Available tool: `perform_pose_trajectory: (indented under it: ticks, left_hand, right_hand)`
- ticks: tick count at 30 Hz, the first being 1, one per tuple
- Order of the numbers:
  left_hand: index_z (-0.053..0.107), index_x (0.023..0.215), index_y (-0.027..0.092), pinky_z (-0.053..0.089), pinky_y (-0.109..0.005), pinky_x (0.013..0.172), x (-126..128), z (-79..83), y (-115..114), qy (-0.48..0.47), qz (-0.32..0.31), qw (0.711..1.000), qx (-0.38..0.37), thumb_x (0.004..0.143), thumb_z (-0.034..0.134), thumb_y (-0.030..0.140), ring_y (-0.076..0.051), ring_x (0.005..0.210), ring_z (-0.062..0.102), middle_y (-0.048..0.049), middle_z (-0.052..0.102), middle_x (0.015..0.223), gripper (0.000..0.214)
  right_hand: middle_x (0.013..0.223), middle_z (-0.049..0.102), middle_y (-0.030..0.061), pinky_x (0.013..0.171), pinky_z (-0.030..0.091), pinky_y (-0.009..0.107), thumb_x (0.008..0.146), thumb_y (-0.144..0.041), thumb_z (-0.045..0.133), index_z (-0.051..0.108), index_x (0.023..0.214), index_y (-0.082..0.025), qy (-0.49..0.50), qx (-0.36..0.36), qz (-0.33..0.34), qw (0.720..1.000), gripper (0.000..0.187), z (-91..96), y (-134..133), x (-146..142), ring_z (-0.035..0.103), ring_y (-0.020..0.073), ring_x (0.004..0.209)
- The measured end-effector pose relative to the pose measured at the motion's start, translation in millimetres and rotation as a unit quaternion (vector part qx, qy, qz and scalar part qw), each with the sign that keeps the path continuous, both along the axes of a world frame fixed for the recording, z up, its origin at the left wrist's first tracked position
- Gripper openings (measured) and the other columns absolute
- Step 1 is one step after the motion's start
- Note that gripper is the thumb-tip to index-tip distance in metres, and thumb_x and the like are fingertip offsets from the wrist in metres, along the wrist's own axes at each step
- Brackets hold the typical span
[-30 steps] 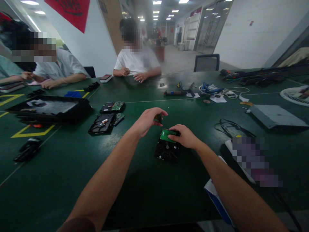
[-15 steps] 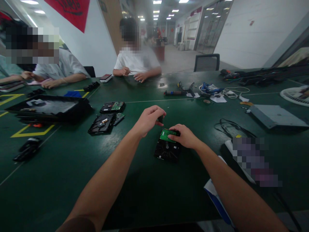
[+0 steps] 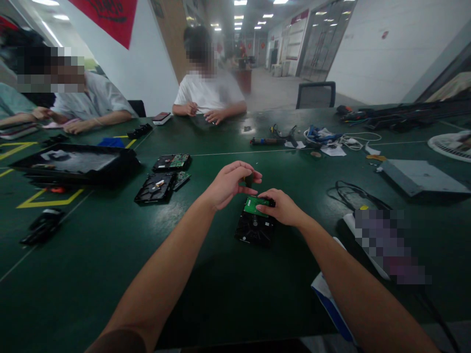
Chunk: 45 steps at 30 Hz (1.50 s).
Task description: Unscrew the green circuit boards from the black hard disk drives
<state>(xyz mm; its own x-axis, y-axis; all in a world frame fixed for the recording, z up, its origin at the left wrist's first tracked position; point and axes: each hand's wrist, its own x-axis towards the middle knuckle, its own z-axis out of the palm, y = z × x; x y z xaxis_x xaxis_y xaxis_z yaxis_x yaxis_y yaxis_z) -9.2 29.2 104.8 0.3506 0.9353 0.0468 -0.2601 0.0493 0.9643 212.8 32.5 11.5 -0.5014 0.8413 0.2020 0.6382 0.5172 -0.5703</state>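
On the left of the green worktop (image 3: 235, 294), a small black part (image 3: 44, 228) lies nearer to me than the black tray (image 3: 123, 163), which stands among yellow markings (image 3: 51, 202) with pale scraps inside. A co-worker (image 3: 103, 95) in a light shirt leans on the worktop beyond it. Next come two opened drives (image 3: 154, 189), one behind the other, with a loose circuit board (image 3: 181, 181) close against the nearer one's right side. Facing me sits a person (image 3: 206, 93) in a white shirt. Then there is my left hand (image 3: 233, 182), raised just past the far edge of the hard drive (image 3: 253, 228), its fingers curved with a gap to the thumb; a dark shape shows there, but I cannot tell whether I grip it. The hard drive lies flat in front of me, its green board (image 3: 251, 206) uppermost at the far end. My right hand (image 3: 282, 209) holds it by the far right corner, thumb pressed on the green board, the other fingers around the edge and partly hidden. Well beyond lie a dark rod (image 3: 268, 141) and, to its right, a blue and white bundle (image 3: 320, 135). Farther right rests a grey metal box (image 3: 423, 177).
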Motion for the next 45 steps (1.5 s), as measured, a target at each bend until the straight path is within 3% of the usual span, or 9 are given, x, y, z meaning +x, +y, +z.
perform_pose_trajectory:
  ticks: [7, 16, 21, 30, 39, 45]
  left_hand:
    - [0.071, 0.086, 0.016, 0.064, -0.033, 0.071, -2.7, 3.7, -0.1, 0.042, 0.022, 0.998, 0.040, 0.086, 0.063, 0.026, -0.022, 0.099, 0.063, -0.0106, 0.068, 0.103, 0.013]
    - [0.068, 0.098, 0.016, 0.063, -0.036, 0.073, -2.7, 2.4, 1.8, 0.019, 0.003, 1.000, 0.023, 0.093, 0.060, 0.029, -0.023, 0.094, 0.067, -0.0101, 0.069, 0.095, 0.016]
    - [0.070, 0.094, 0.015, 0.060, -0.032, 0.075, -1.7, 0.9, 1.0, 0.037, -0.020, 0.998, 0.054, 0.096, 0.061, 0.036, -0.022, 0.100, 0.065, -0.0112, 0.069, 0.103, 0.023]
    - [0.077, 0.095, 0.016, 0.053, -0.025, 0.067, -2.8, 1.9, 0.3, 0.117, 0.011, 0.989, 0.087, 0.093, 0.067, 0.037, -0.017, 0.092, 0.062, -0.0076, 0.068, 0.098, 0.024]
    - [0.065, 0.097, 0.015, 0.059, -0.030, 0.067, 0.1, 4.1, -1.4, 0.112, 0.052, 0.990, 0.066, 0.089, 0.071, 0.031, -0.020, 0.090, 0.069, -0.0091, 0.069, 0.101, 0.018]
    - [0.064, 0.090, 0.016, 0.060, -0.032, 0.070, 2.5, 6.1, -3.4, 0.088, 0.031, 0.994, 0.057, 0.089, 0.066, 0.027, -0.020, 0.091, 0.068, -0.0089, 0.069, 0.103, 0.011]
  right_hand:
    - [0.112, 0.072, 0.0079, 0.092, 0.047, 0.042, 0.091, -0.044, 0.073, 0.074, 0.120, -0.025, -0.008, -0.001, -0.007, 1.000, 0.034, -1.9, 0.6, 1.0, 0.063, 0.0253, 0.102]
    - [0.109, 0.073, 0.0070, 0.092, 0.047, 0.041, 0.091, -0.043, 0.074, 0.074, 0.116, -0.024, -0.001, 0.010, -0.001, 1.000, 0.032, -3.5, 1.9, 0.5, 0.065, 0.0250, 0.100]
    - [0.107, 0.074, 0.0075, 0.089, 0.048, 0.040, 0.090, -0.040, 0.074, 0.075, 0.116, -0.022, 0.007, 0.011, 0.010, 1.000, 0.031, -1.3, 1.2, -0.6, 0.066, 0.0252, 0.099]
    - [0.109, 0.073, 0.0082, 0.091, 0.047, 0.041, 0.091, -0.040, 0.075, 0.075, 0.117, -0.024, 0.000, 0.002, 0.004, 1.000, 0.030, 0.5, 0.3, -0.6, 0.065, 0.0250, 0.100]
    - [0.110, 0.074, 0.0081, 0.090, 0.047, 0.041, 0.090, -0.040, 0.074, 0.075, 0.118, -0.023, -0.003, -0.002, 0.000, 1.000, 0.033, 2.0, 0.0, -1.0, 0.065, 0.0252, 0.100]
    - [0.111, 0.073, 0.0080, 0.091, 0.048, 0.041, 0.090, -0.042, 0.074, 0.075, 0.118, -0.023, -0.003, 0.004, -0.004, 1.000, 0.034, -0.6, 0.9, -0.2, 0.066, 0.0263, 0.102]
